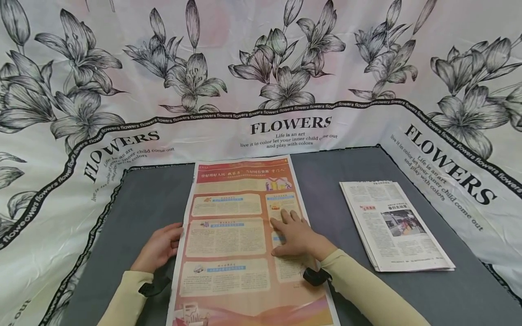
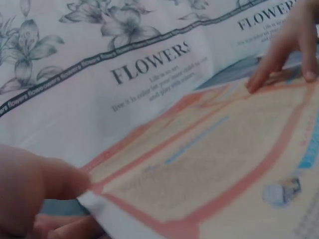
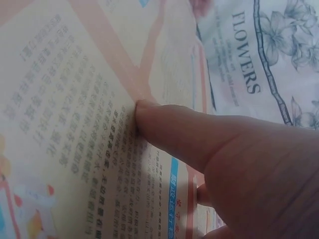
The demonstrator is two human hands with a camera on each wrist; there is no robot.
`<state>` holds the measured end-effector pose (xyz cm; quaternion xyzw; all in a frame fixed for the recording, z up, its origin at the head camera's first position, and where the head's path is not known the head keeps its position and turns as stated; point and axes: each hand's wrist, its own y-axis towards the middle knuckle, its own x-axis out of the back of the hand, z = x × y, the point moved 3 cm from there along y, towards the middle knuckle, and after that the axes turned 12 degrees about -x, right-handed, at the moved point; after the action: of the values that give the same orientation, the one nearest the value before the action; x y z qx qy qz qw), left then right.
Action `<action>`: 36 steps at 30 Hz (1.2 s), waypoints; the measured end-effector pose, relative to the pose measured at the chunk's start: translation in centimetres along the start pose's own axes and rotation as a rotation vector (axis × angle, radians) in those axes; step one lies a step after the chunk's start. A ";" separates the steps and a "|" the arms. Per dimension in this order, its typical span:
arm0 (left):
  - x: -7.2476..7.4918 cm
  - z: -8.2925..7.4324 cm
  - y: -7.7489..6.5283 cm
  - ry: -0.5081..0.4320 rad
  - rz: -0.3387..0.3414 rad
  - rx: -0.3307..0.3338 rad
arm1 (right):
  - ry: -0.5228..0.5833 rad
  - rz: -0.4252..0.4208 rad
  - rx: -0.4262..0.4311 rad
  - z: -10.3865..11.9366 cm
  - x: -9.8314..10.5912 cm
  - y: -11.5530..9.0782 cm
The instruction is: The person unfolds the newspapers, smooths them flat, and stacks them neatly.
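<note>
A long newspaper with an orange and red printed page lies lengthwise on the grey tabletop. At its left edge my left hand pinches the paper; the left wrist view shows the thumb on top and curled fingers lower down, partly hidden by the sheet. My right hand rests on the right part of the page with its fingers spread. In the right wrist view its thumb presses on the printed text.
To the right lies a folded stack of newspapers with a photo on its front. Behind and on both sides of the grey tabletop hangs white cloth printed with flowers. Each wrist wears a black strap.
</note>
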<state>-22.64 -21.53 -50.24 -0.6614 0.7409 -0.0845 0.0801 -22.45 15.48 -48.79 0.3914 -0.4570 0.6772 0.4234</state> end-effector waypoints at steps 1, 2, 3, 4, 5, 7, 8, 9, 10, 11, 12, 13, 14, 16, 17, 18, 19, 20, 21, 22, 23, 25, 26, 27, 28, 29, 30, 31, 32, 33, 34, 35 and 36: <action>0.1 0.3 -0.3 0.014 0.041 0.005 | -0.002 0.001 0.002 0.1 0.0 0.0; 0.2 0.6 -0.6 0.037 0.083 0.003 | -0.002 0.001 0.002 0.1 0.0 0.0; 0.3 0.9 -0.9 0.056 0.117 -0.004 | -0.003 0.000 0.001 0.2 0.0 0.0; 0.3 1.2 -1.2 0.079 0.136 -0.013 | -0.005 0.000 0.000 0.2 0.0 0.1; 0.4 1.4 -1.5 0.095 0.146 -0.022 | -0.004 0.001 -0.001 0.2 0.0 0.1; 0.3 1.7 -1.9 0.120 0.143 -0.040 | -0.008 0.006 -0.004 0.3 0.0 0.1; 0.2 1.8 -2.0 0.131 0.135 -0.049 | -0.007 0.011 -0.005 0.3 0.1 0.1; 0.2 1.9 -2.1 0.140 0.116 -0.052 | -0.007 0.015 -0.004 0.4 0.1 0.0; 0.1 1.9 -2.1 0.151 0.100 -0.056 | -0.002 0.020 -0.004 0.4 0.2 0.0; 0.0 2.0 -2.1 0.156 0.081 -0.057 | 0.002 0.026 -0.005 0.5 0.2 0.0; 0.0 2.0 -2.2 0.167 0.064 -0.056 | 0.005 0.031 -0.004 0.5 0.3 0.0; -0.1 2.0 -2.2 0.179 0.051 -0.060 | 0.003 0.036 -0.006 0.6 0.3 0.0; -0.1 2.0 -2.2 0.193 0.041 -0.063 | 0.001 0.037 -0.008 0.6 0.3 0.0; -0.2 2.0 -2.2 0.213 0.023 -0.067 | 0.001 0.043 -0.017 0.8 0.4 0.0; -0.2 2.1 -2.1 0.220 0.014 -0.067 | -0.009 0.040 -0.021 0.8 0.4 0.1; -0.2 2.1 -2.1 0.225 0.009 -0.070 | -0.010 0.037 -0.021 1.1 0.5 0.2; -0.2 2.1 -2.0 0.230 0.004 -0.074 | -0.013 0.027 -0.017 1.5 0.6 0.3; -0.1 2.2 -1.9 0.233 0.000 -0.073 | -0.020 0.013 -0.011 2.2 0.7 0.5; -0.1 2.2 -1.8 0.233 -0.009 -0.069 | -0.011 0.004 -0.001 3.1 0.9 0.7; -0.1 2.1 -1.8 0.237 -0.010 -0.070 | -0.015 -0.011 0.018 4.2 1.0 1.0; -0.1 2.1 -1.7 0.237 -0.012 -0.070 | -0.018 -0.017 0.037 5.5 1.1 1.2; -0.1 2.0 -1.7 0.235 -0.017 -0.063 | -0.012 -0.007 0.078 8.6 1.0 1.4; -0.1 1.9 -1.7 0.233 -0.018 -0.058 | -0.021 0.006 0.103 10.2 0.8 1.5; -0.2 1.9 -1.7 0.232 -0.020 -0.054 | -0.026 0.020 0.135 11.8 0.4 1.4; -0.2 2.0 -1.7 0.232 -0.023 -0.052 | -0.043 0.034 0.162 13.4 -0.1 1.3; -0.2 2.0 -1.7 0.232 -0.027 -0.047 | -0.048 0.047 0.190 14.9 -0.6 1.1; -0.3 2.0 -1.7 0.238 -0.032 -0.044 | -0.051 0.055 0.213 16.2 -1.1 0.9; -0.3 2.1 -1.6 0.249 -0.033 -0.044 | -0.060 0.055 0.239 17.4 -1.7 0.7; -0.3 2.1 -1.6 0.262 -0.039 -0.043 | -0.066 0.054 0.258 18.5 -2.2 0.5; -0.3 2.1 -1.6 0.274 -0.047 -0.043 | -0.068 0.052 0.271 19.4 -2.8 0.3; -0.3 2.1 -1.6 0.287 -0.056 -0.044 | -0.061 0.054 0.275 20.2 -3.2 0.2; -0.3 2.1 -1.5 0.299 -0.062 -0.046 | -0.058 0.045 0.277 20.8 -3.5 0.0; -0.3 2.0 -1.5 0.308 -0.069 -0.049 | -0.052 0.036 0.271 21.3 -3.8 -0.1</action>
<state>-20.67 -21.48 -51.86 -0.6675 0.7231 -0.1693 -0.0537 -18.05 -5.55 -46.42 0.4543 -0.3792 0.7296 0.3427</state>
